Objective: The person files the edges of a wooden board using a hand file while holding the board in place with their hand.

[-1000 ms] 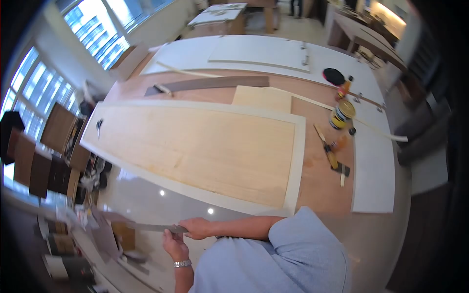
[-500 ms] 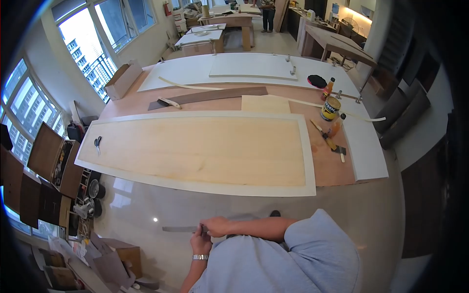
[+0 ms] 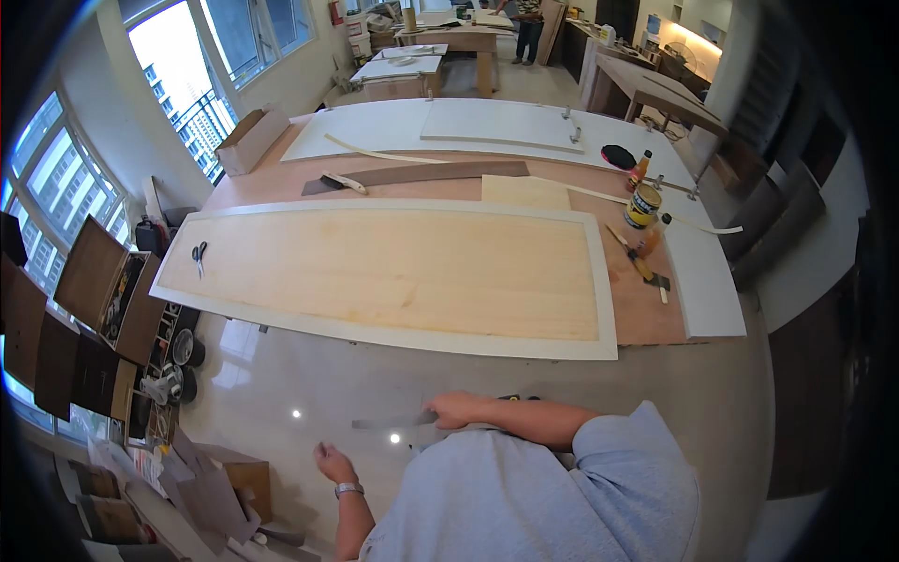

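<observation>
My right hand (image 3: 454, 410) is closed around one end of a thin, flat greyish strip (image 3: 384, 423), which points left over the floor. My left hand (image 3: 333, 463), a metal watch on its wrist, is apart from the strip at lower left. Its fingers are curled together, and I cannot tell if they hold anything. Beyond both hands lies a long pale wood panel (image 3: 403, 272) with a white border. Scissors (image 3: 198, 255) rest on the panel's left end.
On the workbench (image 3: 646, 318) are a yellow can (image 3: 642, 206), orange bottles (image 3: 640, 169), a brush (image 3: 345, 184), a dark wood strip (image 3: 440, 174) and white panels (image 3: 375, 126). Boxes (image 3: 239, 482) and a tool cabinet (image 3: 122, 304) stand left. A person (image 3: 529, 33) is far back.
My hands have separated: the left moved left and down, the right moved right and slightly up with the strip. The camera view has shifted a little.
</observation>
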Demonstrator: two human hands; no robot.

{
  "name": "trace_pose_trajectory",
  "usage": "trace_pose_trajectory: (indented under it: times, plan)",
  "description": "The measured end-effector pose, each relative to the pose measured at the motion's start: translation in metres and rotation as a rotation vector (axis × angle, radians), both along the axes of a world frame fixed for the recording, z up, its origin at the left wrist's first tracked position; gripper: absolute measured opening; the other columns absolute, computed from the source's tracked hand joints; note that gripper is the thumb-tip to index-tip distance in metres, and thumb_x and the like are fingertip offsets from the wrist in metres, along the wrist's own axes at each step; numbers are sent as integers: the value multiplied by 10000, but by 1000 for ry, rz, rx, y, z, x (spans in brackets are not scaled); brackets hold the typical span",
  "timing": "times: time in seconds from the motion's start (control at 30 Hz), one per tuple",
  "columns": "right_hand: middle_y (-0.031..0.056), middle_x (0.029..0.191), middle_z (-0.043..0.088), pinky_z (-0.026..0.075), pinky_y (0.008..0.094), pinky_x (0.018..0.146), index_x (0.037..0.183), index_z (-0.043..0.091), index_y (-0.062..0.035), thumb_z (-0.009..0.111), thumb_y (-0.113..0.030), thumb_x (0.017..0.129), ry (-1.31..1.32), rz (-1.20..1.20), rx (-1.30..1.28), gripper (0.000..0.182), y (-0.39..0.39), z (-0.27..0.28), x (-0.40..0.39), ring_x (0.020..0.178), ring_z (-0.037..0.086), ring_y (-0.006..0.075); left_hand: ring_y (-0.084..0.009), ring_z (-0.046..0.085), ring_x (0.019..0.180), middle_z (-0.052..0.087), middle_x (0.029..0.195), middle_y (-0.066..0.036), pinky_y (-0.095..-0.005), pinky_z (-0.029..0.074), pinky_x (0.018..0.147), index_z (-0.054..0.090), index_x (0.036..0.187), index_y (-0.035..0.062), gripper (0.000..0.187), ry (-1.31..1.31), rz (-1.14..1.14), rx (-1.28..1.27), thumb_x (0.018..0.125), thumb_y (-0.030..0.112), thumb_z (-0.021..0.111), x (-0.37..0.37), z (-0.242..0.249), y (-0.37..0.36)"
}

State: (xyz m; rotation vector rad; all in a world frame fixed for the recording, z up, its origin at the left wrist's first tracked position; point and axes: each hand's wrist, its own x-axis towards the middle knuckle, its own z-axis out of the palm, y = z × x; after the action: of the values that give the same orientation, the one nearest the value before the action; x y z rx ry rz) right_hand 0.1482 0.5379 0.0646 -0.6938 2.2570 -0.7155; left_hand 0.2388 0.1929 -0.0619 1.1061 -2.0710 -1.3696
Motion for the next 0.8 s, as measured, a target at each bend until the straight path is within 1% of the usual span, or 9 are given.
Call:
trace_pose_trajectory:
  times: [0.07,0.1,0.2,0.27,0.33,0.5,0.63,0.73,0.8]
  plan:
    - [236,1071,705,533,513,838,1194,659,-49,638,-188,767,13,30,44,449,-8,-17,-7,1000,674,414,-353,575,1259,590,1365,-231,-430,477,1044,570,1339,-16,415,-74,-521,-313,946,97,642,12,47,48]
    - [244,1044,706,534,520,812,1162,672,-45,635,-173,750,7,76,70,432,-14,-14,-11,972,678,421,-392,526,1303,552,1414,-239,-461,429,1092,565,1355,-6,465,93,-795,-569,927,138,676,12,71,72]
    - [261,1008,698,533,527,794,1085,688,-39,646,-149,726,51,113,56,377,-32,-13,-22,948,669,442,-426,461,1357,491,1483,-225,-488,376,1141,457,1475,35,663,192,-1160,-657,883,185,713,-3,100,121]
    - [260,1053,698,537,507,851,1086,687,-31,713,-217,767,207,103,-101,369,-30,-25,-24,987,660,445,-401,415,1402,451,1519,-196,-489,333,1172,430,1490,53,716,51,-1193,-766,847,158,725,-4,90,124]
    - [253,1109,695,530,483,900,1168,676,-26,739,-235,771,114,25,-74,453,-30,-5,-18,1033,660,427,-401,407,1407,440,1526,-193,-497,316,1177,448,1472,43,686,6,-1118,-835,848,145,715,8,89,103]
    - [244,1108,701,532,466,911,1233,659,-28,743,-247,782,125,-58,-85,508,-18,14,-11,1044,668,409,-397,416,1399,436,1513,-235,-515,315,1169,478,1433,-4,631,-389,-451,-755,867,158,706,29,69,39]
    - [240,1093,704,531,476,917,1217,669,-41,729,-237,776,96,-66,-41,487,-16,14,-3,1054,659,419,-390,407,1410,464,1488,-243,-528,313,1161,473,1449,7,638,-7,-896,-708,880,189,699,21,104,88]
    - [243,1095,703,530,474,920,1220,670,-41,727,-234,775,95,-33,-35,489,-23,24,2,1059,657,420,-381,397,1420,463,1488,-238,-521,318,1159,480,1455,34,644,30,-1181,-799,876,200,705,15,109,124]
    - [245,1094,703,530,476,919,1219,671,-40,723,-230,773,84,-34,-19,487,-17,28,4,1056,657,423,-382,400,1418,468,1484,-236,-509,324,1160,488,1452,48,634,-84,-1055,-801,877,202,706,17,96,107]
